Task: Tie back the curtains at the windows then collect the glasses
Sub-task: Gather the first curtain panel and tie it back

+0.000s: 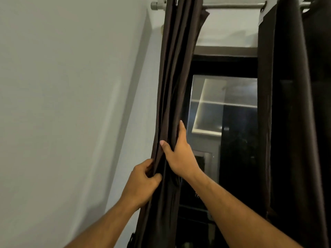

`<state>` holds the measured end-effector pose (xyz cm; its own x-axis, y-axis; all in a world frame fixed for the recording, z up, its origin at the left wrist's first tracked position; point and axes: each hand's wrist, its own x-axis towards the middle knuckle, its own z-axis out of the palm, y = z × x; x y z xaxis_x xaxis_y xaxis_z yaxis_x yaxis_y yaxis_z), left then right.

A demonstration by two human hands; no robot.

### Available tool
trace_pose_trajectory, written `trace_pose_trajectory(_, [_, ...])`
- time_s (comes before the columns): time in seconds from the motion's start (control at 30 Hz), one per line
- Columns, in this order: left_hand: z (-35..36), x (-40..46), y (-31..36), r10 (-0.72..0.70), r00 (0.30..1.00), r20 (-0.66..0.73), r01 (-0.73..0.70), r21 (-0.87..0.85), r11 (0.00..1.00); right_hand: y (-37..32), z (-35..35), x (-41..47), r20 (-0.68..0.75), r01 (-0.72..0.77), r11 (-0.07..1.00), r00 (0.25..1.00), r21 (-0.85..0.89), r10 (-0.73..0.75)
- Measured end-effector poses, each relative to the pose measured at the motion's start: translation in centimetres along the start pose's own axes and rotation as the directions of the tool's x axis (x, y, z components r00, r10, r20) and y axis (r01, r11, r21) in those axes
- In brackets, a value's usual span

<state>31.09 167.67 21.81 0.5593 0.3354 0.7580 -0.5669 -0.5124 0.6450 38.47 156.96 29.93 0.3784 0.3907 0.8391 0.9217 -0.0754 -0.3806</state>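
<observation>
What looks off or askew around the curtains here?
One thing: at the top of the right dark brown curtain, the end eyelet corner droops below the silver metal curtain rod with a flap folded over. The left dark brown curtain is just bunched, gripped by the left hand and right hand. No damage visible.

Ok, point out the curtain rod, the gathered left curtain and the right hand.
curtain rod point(232, 5): head view, on the bare bar between the two curtains.
left curtain point(176, 68): head view, on the bunched folds above the hands.
right hand point(180, 156): head view, on the back of the hand.
</observation>
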Motion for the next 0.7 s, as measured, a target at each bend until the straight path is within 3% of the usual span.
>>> trace_pose_trajectory(0.17, [0.2, -3.6, -2.5, -0.173, 0.985, 0.006, 0.171, -0.182, 0.968, 2.6, 1.9, -6.3, -0.09, 0.095, 0.982, 0.99, -0.166, -0.111])
trace_pose_trajectory(0.43, [-0.9, -8.4, -6.2, -0.265, 0.96, -0.09, 0.266, -0.001, 0.964, 6.2, 5.6, -15.0, -0.162, 0.001, 0.928, 0.985, -0.373, -0.066])
trace_pose_trajectory(0.57, [-0.6, -10.3, -6.4, -0.276, 0.947, -0.166, 0.293, 0.084, 0.952, 6.5, 6.0, -18.7, -0.246, 0.112, 0.763, 0.908, -0.637, -0.339])
trace_pose_trajectory(0.63, [0.5, -12.0, -5.7, -0.278, 0.941, -0.194, 0.301, 0.104, 0.948, 6.3, 5.7, -21.4, -0.192, 0.196, 0.752, 0.899, -0.629, -0.395])
trace_pose_trajectory(0.7, [0.8, -12.6, -5.5, -0.289, 0.926, -0.241, 0.322, 0.106, 0.941, 5.6, 6.1, -22.7, -0.096, 0.193, 0.819, 0.953, -0.54, -0.288])
